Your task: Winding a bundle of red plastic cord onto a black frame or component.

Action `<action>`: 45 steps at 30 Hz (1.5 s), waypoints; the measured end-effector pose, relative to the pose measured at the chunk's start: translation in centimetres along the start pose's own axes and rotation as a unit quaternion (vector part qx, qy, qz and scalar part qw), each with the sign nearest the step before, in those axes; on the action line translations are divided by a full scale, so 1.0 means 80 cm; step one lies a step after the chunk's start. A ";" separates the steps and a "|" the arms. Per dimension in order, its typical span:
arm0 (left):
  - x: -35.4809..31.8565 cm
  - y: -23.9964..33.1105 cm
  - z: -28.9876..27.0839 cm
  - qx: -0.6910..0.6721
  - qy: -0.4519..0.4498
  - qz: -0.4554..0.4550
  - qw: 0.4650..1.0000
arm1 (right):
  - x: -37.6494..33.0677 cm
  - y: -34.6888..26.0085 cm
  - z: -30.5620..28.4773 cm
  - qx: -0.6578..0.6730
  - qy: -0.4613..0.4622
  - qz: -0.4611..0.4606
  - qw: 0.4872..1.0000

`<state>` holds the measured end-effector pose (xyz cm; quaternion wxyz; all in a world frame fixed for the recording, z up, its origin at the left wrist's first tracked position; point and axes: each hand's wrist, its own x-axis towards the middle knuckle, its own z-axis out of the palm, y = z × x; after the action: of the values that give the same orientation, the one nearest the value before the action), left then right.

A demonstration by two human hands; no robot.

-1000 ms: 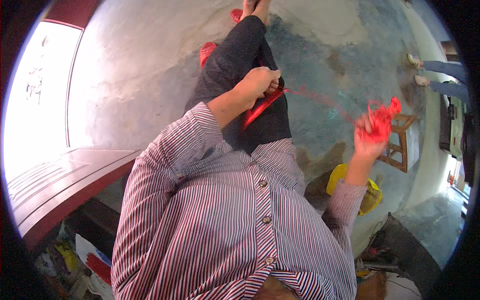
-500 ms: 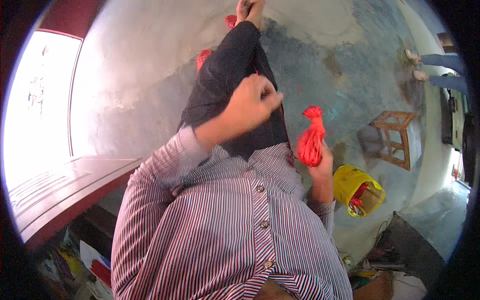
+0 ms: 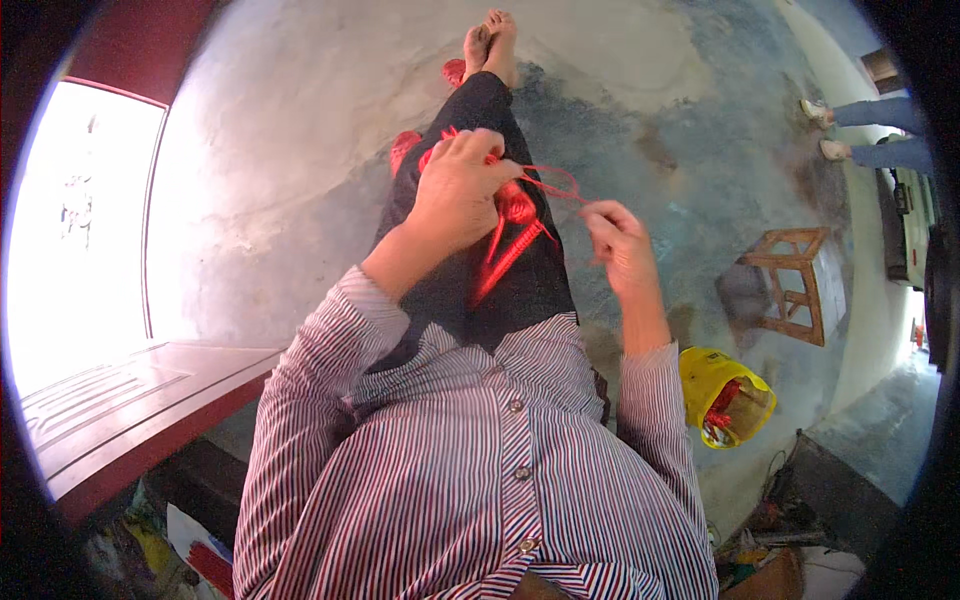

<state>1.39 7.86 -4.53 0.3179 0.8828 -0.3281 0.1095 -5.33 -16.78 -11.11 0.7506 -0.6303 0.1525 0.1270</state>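
Over my outstretched legs, my left hand (image 3: pixel 458 190) is closed on a bunch of red cord, part of which shows above its knuckles. Below its fingertips, a thicker red cord bundle (image 3: pixel 515 203) lies against my dark trousers, and a ridged red strip (image 3: pixel 512 258) slants down beside it. A thin red strand (image 3: pixel 560 182) loops from the left hand across to my right hand (image 3: pixel 622 245), which pinches it in closed fingers. The two hands are apart, with the strand between them.
Two red bundles (image 3: pixel 405 148) lie left of my legs. A yellow bag (image 3: pixel 705 385) with red material inside stands on the right, near a wooden stool (image 3: pixel 820 300). Another person's legs (image 3: pixel 885 130) are at the far right. A door panel (image 3: pixel 150 375) is at the left.
The red bundle has gone from my right hand to my lap, at my left hand. My right hand has moved up and now pinches a strand; the left has closed on the cord.
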 end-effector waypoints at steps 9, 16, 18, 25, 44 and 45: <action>-0.028 -0.002 0.068 0.076 -0.092 -0.053 0.991 | 0.025 0.016 0.037 -0.457 0.051 -0.346 0.818; -0.046 0.006 0.085 -0.132 -0.004 -0.012 0.991 | -0.018 -0.035 -0.009 -0.170 -0.116 -0.124 0.971; -0.043 0.005 0.091 -0.109 -0.058 -0.051 0.991 | -0.009 -0.018 0.004 -0.184 -0.067 -0.122 0.973; -0.050 0.003 0.077 -0.187 -0.032 -0.097 0.977 | 0.025 0.044 0.021 -0.318 -0.012 -0.030 0.948; -0.077 0.021 0.072 -0.336 -0.094 -0.238 0.906 | -0.092 -0.065 -0.045 0.165 -0.113 -0.208 0.958; -0.081 0.022 0.071 -0.351 -0.106 -0.242 0.898 | -0.094 -0.061 -0.038 0.173 -0.087 -0.213 0.958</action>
<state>-4.78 6.55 -10.63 0.5868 0.7727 -0.1530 -0.1876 -10.57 -20.57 -4.25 0.8682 -0.4952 -0.0316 -0.0101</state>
